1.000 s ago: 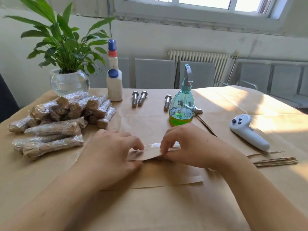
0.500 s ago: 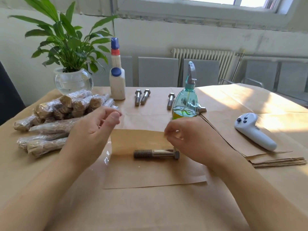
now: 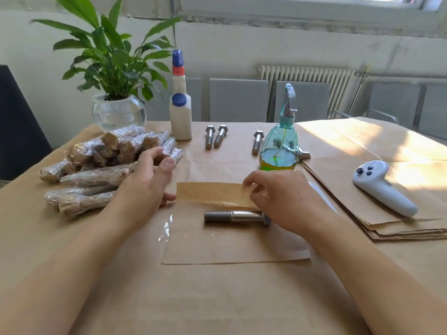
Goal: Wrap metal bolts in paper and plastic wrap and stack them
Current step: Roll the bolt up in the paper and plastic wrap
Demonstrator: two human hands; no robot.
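A bare metal bolt (image 3: 235,216) lies across a brown paper sheet (image 3: 232,247), which rests on a clear plastic wrap sheet (image 3: 165,228). The sheet's far edge (image 3: 212,195) is lifted and folded toward the bolt. My right hand (image 3: 283,197) pinches that edge at its right end, just above the bolt's head. My left hand (image 3: 145,182) hovers open at the paper's left end, fingers spread, holding nothing. A pile of wrapped bolts (image 3: 101,160) lies at the left. Three loose bolts (image 3: 215,136) lie at the back.
A green spray bottle (image 3: 279,146) stands just behind the paper. At the back are a white glue bottle (image 3: 180,110) and a plant in a glass bowl (image 3: 118,112). A stack of brown paper sheets (image 3: 387,221) with a white controller (image 3: 382,187) lies at the right.
One second ago both hands held paper folded over the bolt. The paper then lay flat with the bolt bare. Now my right hand lifts the far edge again while the left has moved back toward it.
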